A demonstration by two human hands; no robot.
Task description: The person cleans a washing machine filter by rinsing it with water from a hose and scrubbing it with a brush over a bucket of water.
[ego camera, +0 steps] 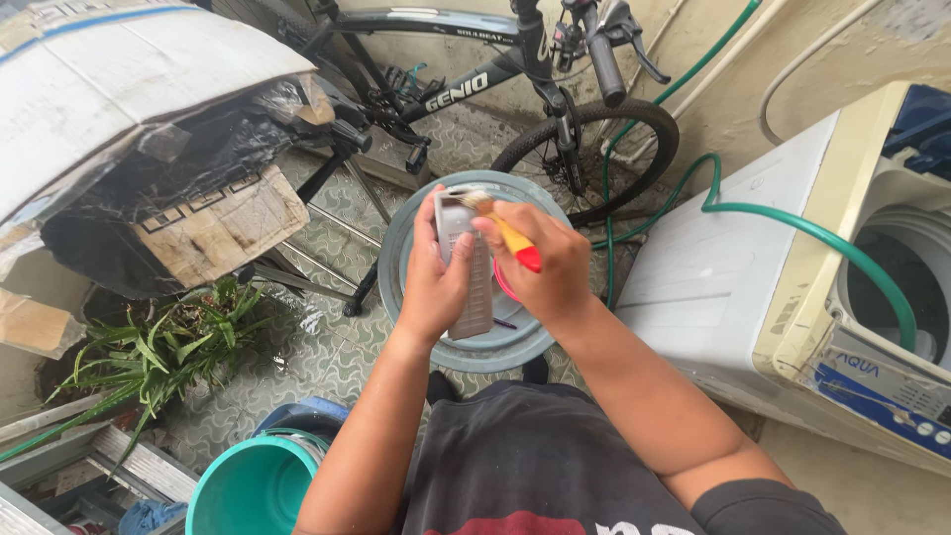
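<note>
- Head view: our left hand (436,282) clasps a grey slatted filter (468,267) upright over the grey basin (416,327).
- Our right hand (545,267) pinches a yellow-handled brush (500,230) against its top edge.
- Pressing hard could, we judge, twist the filter loose into the basin.

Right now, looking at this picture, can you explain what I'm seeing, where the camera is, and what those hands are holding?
The one picture comes from a camera worn on a person's head, looking down at their own bare hands. The left hand grips a flat grey slatted panel upright. The right hand holds a small brush with a yellow and red handle, bristles against the panel's top. Below them a round grey basin sits on the tiled floor. Nearby are a teal bucket, a bicycle, a washing machine with a green hose, and a potted plant.
</note>
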